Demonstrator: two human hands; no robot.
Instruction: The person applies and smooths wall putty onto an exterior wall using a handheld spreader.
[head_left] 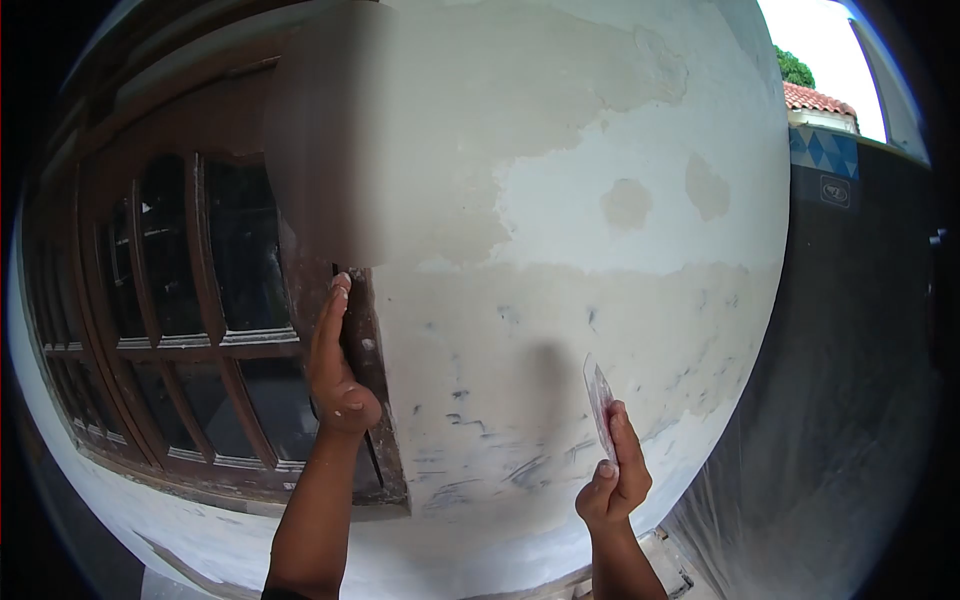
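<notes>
My right hand (616, 475) grips a thin, pale, putty-smeared scraper (599, 405) between thumb and fingers, its blade pointing up in front of the wall. Patches of beige filler and dark scuff marks cover the wall (560, 400) around it. Farther left, my left hand (340, 370) is raised edge-on with its fingers stretched upward, overlapping the brown wooden window frame (368, 345) in this view. White smears show on its fingertips, and nothing is visible in it.
Brown window panels (215, 340) with dark glass panes fill the left side. To the right hangs a dark grey sheet (830, 380) with a blue patterned strip (824, 152) above it. A red tiled roof (818, 99) shows beyond. Some items (668, 560) lie low behind my right forearm.
</notes>
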